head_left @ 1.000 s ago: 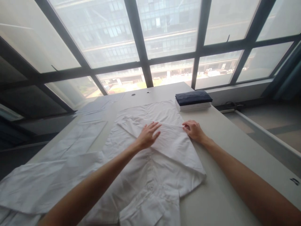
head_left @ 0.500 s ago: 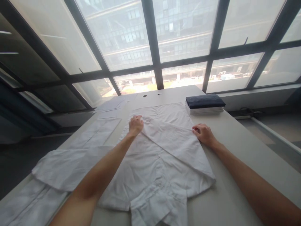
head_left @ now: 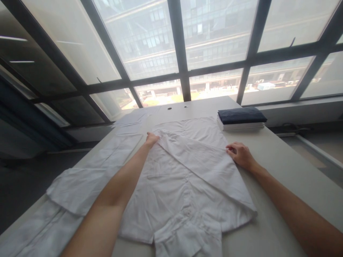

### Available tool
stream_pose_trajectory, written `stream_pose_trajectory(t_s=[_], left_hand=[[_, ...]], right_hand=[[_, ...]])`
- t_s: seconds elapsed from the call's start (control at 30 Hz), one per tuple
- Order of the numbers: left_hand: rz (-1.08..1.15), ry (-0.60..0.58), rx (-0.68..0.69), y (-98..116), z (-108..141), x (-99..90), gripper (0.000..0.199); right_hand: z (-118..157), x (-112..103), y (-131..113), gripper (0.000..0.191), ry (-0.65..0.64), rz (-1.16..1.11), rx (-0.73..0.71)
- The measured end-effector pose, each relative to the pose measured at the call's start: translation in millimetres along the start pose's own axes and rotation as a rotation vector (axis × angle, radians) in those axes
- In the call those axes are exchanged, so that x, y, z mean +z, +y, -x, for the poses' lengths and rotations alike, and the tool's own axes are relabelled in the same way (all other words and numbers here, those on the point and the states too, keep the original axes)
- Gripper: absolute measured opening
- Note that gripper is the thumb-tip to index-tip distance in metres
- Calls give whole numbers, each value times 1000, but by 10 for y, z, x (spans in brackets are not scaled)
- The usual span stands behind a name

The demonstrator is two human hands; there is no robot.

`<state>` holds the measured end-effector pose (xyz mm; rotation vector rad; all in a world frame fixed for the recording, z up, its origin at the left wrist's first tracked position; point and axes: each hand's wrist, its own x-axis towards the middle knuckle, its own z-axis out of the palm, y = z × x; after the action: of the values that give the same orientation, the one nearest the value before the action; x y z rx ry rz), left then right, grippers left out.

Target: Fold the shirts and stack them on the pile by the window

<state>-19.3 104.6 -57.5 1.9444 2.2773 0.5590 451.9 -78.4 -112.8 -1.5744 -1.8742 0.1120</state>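
Note:
A white shirt (head_left: 171, 189) lies spread on the white table (head_left: 284, 160), its collar end toward me and one side folded diagonally across its upper part. At the shirt's far left edge is my left hand (head_left: 153, 138), resting on the cloth; its fingers are mostly hidden. My right hand (head_left: 241, 154) has its fingers curled together at the shirt's right edge, pinching the fabric there.
More white garments (head_left: 80, 185) lie along the table's left side. A folded dark blue cloth (head_left: 241, 115) tops a stack of white folded pieces (head_left: 243, 126) at the back right. Large windows stand beyond the table.
My left hand has shifted slightly left and turned, so its fingers show less. My right hand remains at the shirt's right edge. The whole view has moved a little.

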Motion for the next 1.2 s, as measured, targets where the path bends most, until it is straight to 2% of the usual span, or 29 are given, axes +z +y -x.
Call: stream_pose_trajectory(t_s=[0.17, 0.3, 0.37, 0.5, 0.6, 0.67, 0.77, 0.87, 0.97, 1.03, 1.1, 1.2], left_hand=[[77, 106, -44, -89, 50, 1, 54], [38, 101, -20, -200, 179, -80, 46], [-1, 93, 19, -190, 236, -109, 44], [-64, 71, 188, 30, 314, -52, 45], [-99, -46, 336, 247, 374, 109, 44], [-127, -120, 372, 336, 427, 235, 48], [-162, -171, 363, 362, 496, 376, 60], [-180, -184, 352, 333, 515, 423, 63], [-182, -191, 346, 323, 487, 422, 63], [-180, -197, 343, 332, 462, 418, 64], [-173, -203, 342, 346, 442, 417, 65], [-170, -204, 335, 360, 426, 417, 65]], right_hand=[[-4, 17, 12, 23, 6, 2, -9], [-11, 18, 8, 23, 14, 5, -8], [-14, 13, 1, 23, 12, 2, -10], [-13, 10, -12, 22, 9, -3, -6], [1, 16, 1, 23, 8, -7, -10], [9, 17, 26, 24, 6, -19, -15], [2, -7, 29, 23, -2, -33, -10], [-21, -60, -133, 22, 50, 12, 31], [14, -87, -504, 31, 101, 63, 4], [106, -61, -772, 40, -5, 68, -96], [247, -21, -954, 51, -196, 89, -158], [485, -36, -996, 59, -383, 124, -163]])
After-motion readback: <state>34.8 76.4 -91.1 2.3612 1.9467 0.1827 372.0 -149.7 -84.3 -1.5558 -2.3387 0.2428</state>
